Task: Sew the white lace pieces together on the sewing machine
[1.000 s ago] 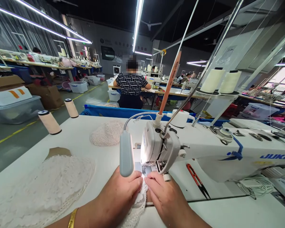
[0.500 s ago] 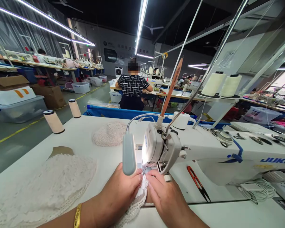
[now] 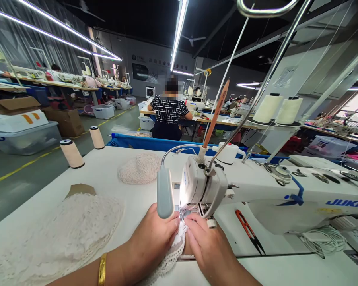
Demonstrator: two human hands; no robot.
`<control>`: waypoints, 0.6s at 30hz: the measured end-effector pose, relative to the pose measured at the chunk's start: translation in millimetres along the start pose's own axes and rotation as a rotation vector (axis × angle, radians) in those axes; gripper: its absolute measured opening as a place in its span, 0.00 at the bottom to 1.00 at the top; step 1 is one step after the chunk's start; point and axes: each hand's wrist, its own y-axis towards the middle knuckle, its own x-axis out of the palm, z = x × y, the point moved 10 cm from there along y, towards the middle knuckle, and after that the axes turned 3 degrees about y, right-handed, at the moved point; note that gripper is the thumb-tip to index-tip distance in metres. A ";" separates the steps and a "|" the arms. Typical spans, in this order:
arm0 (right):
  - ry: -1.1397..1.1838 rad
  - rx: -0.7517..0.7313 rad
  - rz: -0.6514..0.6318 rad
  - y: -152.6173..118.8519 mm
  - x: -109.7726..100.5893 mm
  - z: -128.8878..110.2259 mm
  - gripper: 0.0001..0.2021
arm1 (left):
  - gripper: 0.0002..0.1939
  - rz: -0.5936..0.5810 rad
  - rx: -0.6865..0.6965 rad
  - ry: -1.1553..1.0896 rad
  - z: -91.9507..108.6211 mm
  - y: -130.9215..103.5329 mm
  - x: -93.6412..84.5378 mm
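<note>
A strip of white lace trim (image 3: 176, 248) runs from under the needle of a white sewing machine (image 3: 193, 180) down toward me. My left hand (image 3: 153, 234) pinches its left side close to the presser foot, thumb and fingers together. On the other side my right hand (image 3: 204, 238) has its fingertips closed on the lace's right edge by the needle. A lit grey lamp (image 3: 165, 192) hangs over my left fingers and partly hides them. The lower end of the lace passes behind my left wrist.
Left on the white table lie a large lace heap (image 3: 77, 230) and a smaller lace bundle (image 3: 140, 169), with two thread cones (image 3: 72, 154) behind. Red-handled thread snips (image 3: 249, 230) rest at right. A person (image 3: 169, 109) sits ahead at another table.
Both hands keep their grip by the needle, almost unmoved. The whole view has shifted slightly, and the person ahead has leaned a little.
</note>
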 end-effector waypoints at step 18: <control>0.242 0.063 0.064 4.0 -12.2 4.8 0.13 | 0.08 -0.118 -0.169 -0.252 5.3 -5.2 -4.5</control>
